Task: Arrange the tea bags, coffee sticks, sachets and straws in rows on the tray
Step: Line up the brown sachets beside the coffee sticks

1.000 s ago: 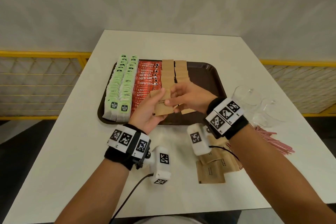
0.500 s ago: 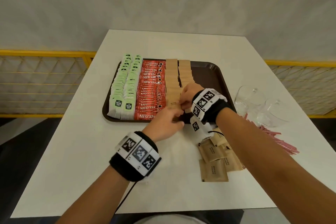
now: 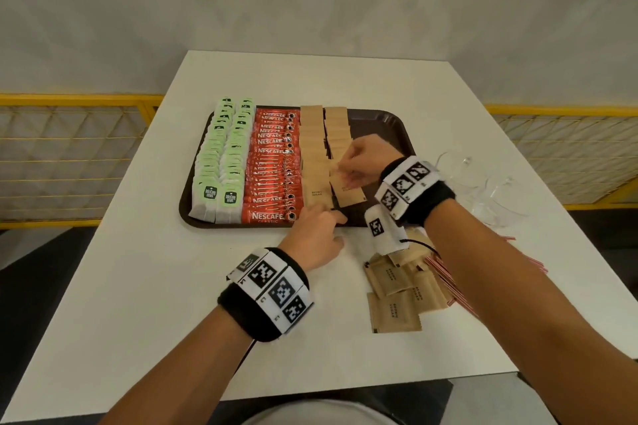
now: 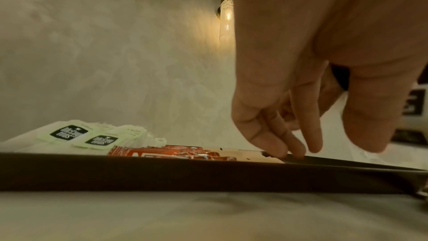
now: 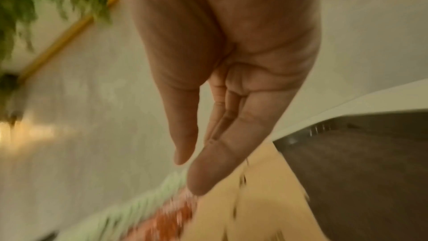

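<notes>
On the dark brown tray [image 3: 386, 117] lie two rows of green tea bags [image 3: 221, 162], a row of red coffee sticks [image 3: 272, 176] and two rows of brown sugar sachets [image 3: 312, 148]. My left hand [image 3: 324, 217] reaches over the tray's near rim [image 4: 162, 171], its straight fingertips [image 4: 289, 150] touching the nearest sachet of the left brown row. My right hand [image 3: 348, 169] is over the right brown row, fingers extended and resting on the sachets [image 5: 266, 208]. That row's nearest sachet [image 3: 350, 195] lies slightly askew.
Loose brown sachets [image 3: 397, 297] lie in a heap on the white table, right of my left wrist. Red-striped straws [image 3: 445, 279] sit beside them, partly under my right forearm. Two clear glass cups [image 3: 459, 169] stand right of the tray. The tray's right part is bare.
A second ago both hands held one sachet above the tray's near edge. It now lies on the tray; the right hand has moved back along the right brown row, the left lowered to the rim.
</notes>
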